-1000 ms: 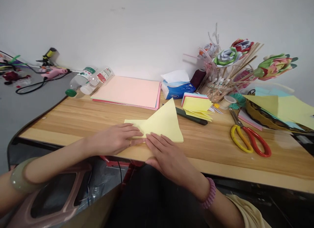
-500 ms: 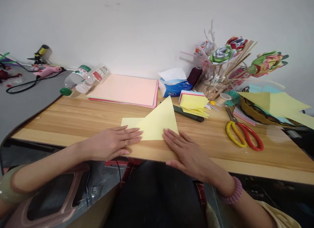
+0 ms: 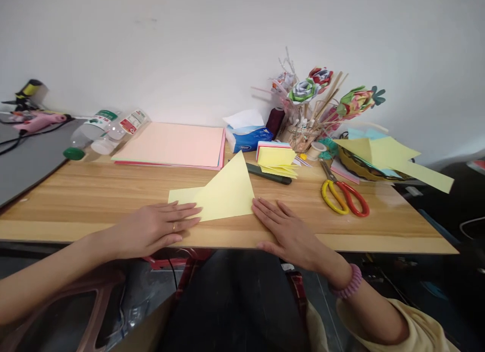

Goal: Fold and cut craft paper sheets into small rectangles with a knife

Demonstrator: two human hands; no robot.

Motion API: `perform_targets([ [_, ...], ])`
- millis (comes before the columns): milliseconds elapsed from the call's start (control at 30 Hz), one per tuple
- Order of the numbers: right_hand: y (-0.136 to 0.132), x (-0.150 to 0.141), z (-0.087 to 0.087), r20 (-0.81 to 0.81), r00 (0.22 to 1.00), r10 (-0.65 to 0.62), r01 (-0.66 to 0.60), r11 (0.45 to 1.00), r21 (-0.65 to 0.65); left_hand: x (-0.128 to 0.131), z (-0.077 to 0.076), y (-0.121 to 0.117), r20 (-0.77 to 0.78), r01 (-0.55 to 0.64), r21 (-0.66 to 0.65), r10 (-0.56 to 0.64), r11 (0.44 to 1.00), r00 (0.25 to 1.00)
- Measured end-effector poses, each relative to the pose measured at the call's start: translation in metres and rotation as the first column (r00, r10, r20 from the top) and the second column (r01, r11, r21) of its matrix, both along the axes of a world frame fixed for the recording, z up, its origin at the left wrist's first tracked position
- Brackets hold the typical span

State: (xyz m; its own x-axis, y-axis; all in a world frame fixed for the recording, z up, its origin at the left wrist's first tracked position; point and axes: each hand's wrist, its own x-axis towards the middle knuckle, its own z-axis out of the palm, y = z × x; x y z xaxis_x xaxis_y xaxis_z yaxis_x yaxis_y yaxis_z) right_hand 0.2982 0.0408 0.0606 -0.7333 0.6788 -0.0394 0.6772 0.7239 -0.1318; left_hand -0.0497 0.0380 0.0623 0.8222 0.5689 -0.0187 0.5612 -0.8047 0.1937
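Note:
A folded sheet of yellow paper point(image 3: 225, 190) lies on the wooden table point(image 3: 125, 183) in front of me, its upper layer forming a triangle that points away from me. My left hand point(image 3: 161, 228) rests flat across the paper's lower left end, fingers stretched out and covering part of it. At the lower right corner, the fingertips of my right hand point(image 3: 282, 231) touch the paper's edge; its fingers are extended and the thumb stands apart.
Scissors point(image 3: 343, 195) lie to the right, near a basket point(image 3: 352, 165) heaped with paper. Behind are a utility knife point(image 3: 271, 175), yellow paper pieces point(image 3: 276, 159), a tissue pack point(image 3: 248, 137), pink sheets point(image 3: 170, 145), plastic bottles point(image 3: 94, 127), paper flowers point(image 3: 303, 91) and a glue gun point(image 3: 40, 120).
The view has turned slightly right, so everything appears further left. My right hand has slid outward from on top of the paper to its right corner. The left hand stays on the paper.

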Motion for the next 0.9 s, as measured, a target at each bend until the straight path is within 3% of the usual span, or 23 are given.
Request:
perform_targets([
  [233,0.0,0.001,-0.001,-0.07,0.998,-0.007,0.006,1.0,-0.019,-0.024,-0.006,-0.012,-0.007,-0.038,0.001,0.038,0.999,0.999],
  [400,-0.003,0.001,0.0,-0.085,0.996,-0.001,0.001,1.0,-0.004,-0.045,-0.012,-0.029,0.027,-0.091,0.069,0.089,0.993,0.996],
  [533,-0.005,0.003,0.003,-0.114,0.993,0.012,-0.01,1.0,0.019,-0.046,-0.02,-0.039,0.046,-0.14,0.141,0.135,0.98,0.99],
  [700,0.02,0.013,0.002,-0.243,0.959,-0.144,0.174,0.979,0.108,-0.034,-0.037,-0.057,0.18,-0.219,0.354,0.164,0.909,0.97],
  [800,0.042,0.015,0.003,-0.331,0.92,-0.208,0.269,0.951,0.151,-0.031,-0.046,-0.072,0.278,-0.299,0.353,0.206,0.887,0.938],
  [900,0.05,0.007,0.007,-0.386,0.912,-0.139,0.21,0.966,0.149,-0.031,-0.05,-0.082,0.327,-0.39,0.302,0.29,0.87,0.899],
])
